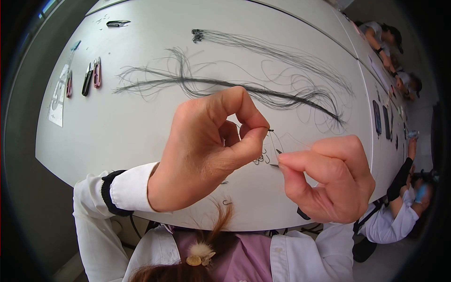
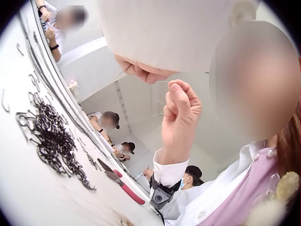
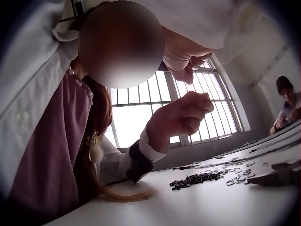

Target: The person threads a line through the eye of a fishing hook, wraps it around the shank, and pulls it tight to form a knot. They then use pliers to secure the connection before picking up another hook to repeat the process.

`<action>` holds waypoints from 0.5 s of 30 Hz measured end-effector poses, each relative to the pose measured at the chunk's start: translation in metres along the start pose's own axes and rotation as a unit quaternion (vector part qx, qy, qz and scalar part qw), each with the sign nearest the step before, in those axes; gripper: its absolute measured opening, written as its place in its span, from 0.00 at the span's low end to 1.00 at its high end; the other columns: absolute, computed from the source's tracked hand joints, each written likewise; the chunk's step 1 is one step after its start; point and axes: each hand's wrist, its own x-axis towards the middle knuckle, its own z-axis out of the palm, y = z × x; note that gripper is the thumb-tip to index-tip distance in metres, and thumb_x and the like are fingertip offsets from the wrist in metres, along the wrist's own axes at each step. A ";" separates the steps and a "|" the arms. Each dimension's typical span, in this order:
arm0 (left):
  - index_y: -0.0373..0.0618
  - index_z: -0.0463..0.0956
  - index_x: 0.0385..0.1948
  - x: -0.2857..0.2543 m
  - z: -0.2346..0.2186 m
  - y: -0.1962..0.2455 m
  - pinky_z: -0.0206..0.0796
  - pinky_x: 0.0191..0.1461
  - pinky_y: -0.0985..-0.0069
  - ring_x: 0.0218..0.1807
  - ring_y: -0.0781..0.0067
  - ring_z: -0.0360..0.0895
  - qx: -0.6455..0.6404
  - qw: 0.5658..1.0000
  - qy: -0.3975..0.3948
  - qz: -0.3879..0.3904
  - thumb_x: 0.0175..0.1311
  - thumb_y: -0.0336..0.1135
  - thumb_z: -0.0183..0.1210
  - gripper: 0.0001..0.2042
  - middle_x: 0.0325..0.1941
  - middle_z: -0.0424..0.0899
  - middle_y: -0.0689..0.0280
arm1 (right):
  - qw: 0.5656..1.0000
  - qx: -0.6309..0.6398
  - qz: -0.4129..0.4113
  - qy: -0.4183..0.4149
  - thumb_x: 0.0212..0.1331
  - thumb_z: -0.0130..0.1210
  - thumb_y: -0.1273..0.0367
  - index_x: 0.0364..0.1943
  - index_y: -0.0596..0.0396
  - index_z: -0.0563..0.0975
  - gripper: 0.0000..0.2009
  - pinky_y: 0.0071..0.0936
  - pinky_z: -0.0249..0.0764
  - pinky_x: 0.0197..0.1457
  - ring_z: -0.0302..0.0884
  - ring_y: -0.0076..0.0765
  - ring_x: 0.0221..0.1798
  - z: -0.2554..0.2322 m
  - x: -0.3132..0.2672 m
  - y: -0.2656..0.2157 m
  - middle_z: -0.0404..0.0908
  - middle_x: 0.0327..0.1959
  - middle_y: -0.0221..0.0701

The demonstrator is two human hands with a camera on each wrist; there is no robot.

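Note:
My left hand [image 1: 211,141] is raised over the white table, thumb and forefinger pinching a small fish hook [image 1: 270,130]; only its dark end pokes out from the fingertips. A thin line [image 1: 275,141] runs from there toward my right hand [image 1: 329,178], whose thumb and forefinger pinch it. A loop of that line bows out between the hands. Both hands show in the left wrist view, with the right hand [image 2: 181,110] below the left hand [image 2: 146,73]. Beneath them on the table lies a heap of black fish hooks [image 2: 54,136], mostly hidden behind my left hand in the head view.
Pliers with red handles [image 2: 124,186] lie beside the heap. Farther back are a long bundle of dark lines [image 1: 216,82] and a second bundle [image 1: 263,48]. Thread snips [image 1: 87,80] lie at the left, another pair [image 1: 117,23] farther back. Other people sit at the right.

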 end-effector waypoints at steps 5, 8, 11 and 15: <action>0.38 0.71 0.24 -0.003 0.002 0.000 0.60 0.24 0.89 0.23 0.91 0.68 0.050 0.998 -0.039 0.030 0.53 0.21 0.56 0.04 0.23 0.75 0.71 | 0.999 -0.030 -0.040 0.022 0.35 0.63 0.84 0.32 0.59 0.80 0.14 0.17 0.59 0.18 0.66 0.24 0.22 -0.007 0.004 0.007 0.71 0.25 0.30; 0.38 0.71 0.23 -0.004 0.003 0.002 0.59 0.23 0.89 0.22 0.91 0.68 0.070 0.995 -0.061 0.033 0.53 0.20 0.56 0.04 0.22 0.75 0.71 | 0.999 -0.042 -0.002 0.022 0.37 0.63 0.85 0.31 0.61 0.80 0.13 0.16 0.57 0.18 0.65 0.23 0.22 -0.007 0.006 0.009 0.71 0.25 0.30; 0.38 0.71 0.22 -0.004 0.004 0.003 0.58 0.23 0.88 0.21 0.90 0.68 0.076 0.994 -0.072 0.027 0.52 0.20 0.57 0.04 0.22 0.75 0.71 | 0.998 -0.013 -0.003 0.056 0.38 0.62 0.85 0.30 0.62 0.80 0.11 0.15 0.56 0.18 0.65 0.20 0.23 -0.002 0.005 0.018 0.72 0.26 0.31; 0.38 0.72 0.22 -0.004 0.004 0.002 0.57 0.22 0.88 0.20 0.89 0.68 0.059 0.994 -0.080 0.034 0.52 0.19 0.58 0.04 0.22 0.76 0.70 | 0.998 -0.027 0.027 0.058 0.39 0.63 0.84 0.28 0.60 0.80 0.09 0.13 0.55 0.19 0.65 0.18 0.23 0.001 0.006 0.020 0.73 0.26 0.30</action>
